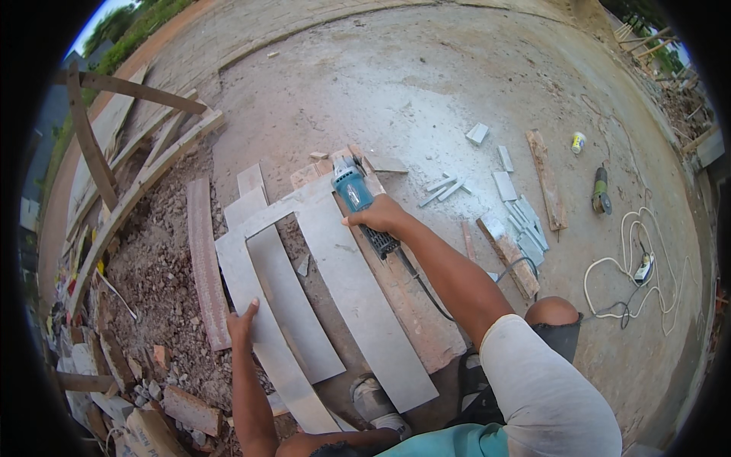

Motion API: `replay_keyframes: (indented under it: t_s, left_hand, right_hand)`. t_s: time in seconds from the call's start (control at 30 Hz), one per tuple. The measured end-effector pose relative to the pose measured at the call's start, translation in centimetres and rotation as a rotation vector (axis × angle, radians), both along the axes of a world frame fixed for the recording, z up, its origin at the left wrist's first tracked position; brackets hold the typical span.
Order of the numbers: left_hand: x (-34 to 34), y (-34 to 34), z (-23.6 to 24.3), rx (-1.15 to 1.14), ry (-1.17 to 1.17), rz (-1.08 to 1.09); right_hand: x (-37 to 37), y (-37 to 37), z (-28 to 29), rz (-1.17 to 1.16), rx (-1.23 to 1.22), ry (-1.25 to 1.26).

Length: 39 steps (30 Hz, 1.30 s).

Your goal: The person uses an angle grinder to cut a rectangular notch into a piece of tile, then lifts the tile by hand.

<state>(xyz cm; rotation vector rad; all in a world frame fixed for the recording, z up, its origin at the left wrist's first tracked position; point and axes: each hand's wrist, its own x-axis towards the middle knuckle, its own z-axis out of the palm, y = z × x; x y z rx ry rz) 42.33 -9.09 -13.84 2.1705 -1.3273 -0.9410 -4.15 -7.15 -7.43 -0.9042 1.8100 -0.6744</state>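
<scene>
My right hand (375, 215) grips a teal angle grinder (350, 184), whose head rests near the top edge of a pale grey tile cut into a frame-like shape (358, 327), with a long opening between its strips. My left hand (242, 324) is closed on the left strip of that tile. A loose grey tile piece (289, 312) lies beneath the opening. The cut tile lies partly over a rough pinkish board or slab (426, 327). The grinder's dark cord runs back past my forearm.
A second grinder (601, 198), coiled white cord (664, 305), small container (578, 142), plank (546, 179) and several tile offcuts (506, 186) lie on dusty concrete to the right. At left are rubble (148, 282), a narrow board (205, 259) and wooden beams (137, 91). My feet are at the bottom.
</scene>
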Motion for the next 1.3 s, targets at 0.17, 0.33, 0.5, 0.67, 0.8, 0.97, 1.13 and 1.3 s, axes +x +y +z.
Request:
replay_keyframes:
  t_s: [0.17,0.33,0.5,0.67,0.8,0.97,1.13,1.3]
  left_hand:
    - [1.2,0.4,-0.1,0.096,0.1,-0.013]
    - [-2.8,0.9,1.9,0.107,0.183,-0.023]
    - [-1.2,0.8,-0.7,0.099,0.103,-0.034]
    - [-1.3,0.5,-1.2,0.161,-0.104,-0.085]
    - [-0.7,0.4,-1.3,0.2,-0.199,-0.108]
    - [-1.2,0.5,0.0,0.079,-0.521,-0.195]
    - [-10.2,-0.6,6.3,-0.094,-0.265,-0.434]
    - [-26.2,3.2,16.1,-0.078,0.093,-0.96]
  right_hand:
    - [-0.3,0.4,2.9,0.065,-0.018,0.001]
    - [-5.2,3.9,6.8,-0.076,-0.041,-0.026]
    - [-9.1,7.8,10.6,-0.196,-0.018,0.03]
    - [-11.2,11.1,9.3,-0.313,-0.123,-0.067]
    - [-11.4,12.1,8.9,-0.358,-0.152,-0.14]
    - [-10.8,11.9,8.8,-0.35,-0.189,-0.217]
    - [-12.0,11.8,7.9,-0.344,-0.17,-0.233]
    - [-11.3,11.3,9.5,-0.375,-0.21,-0.362]
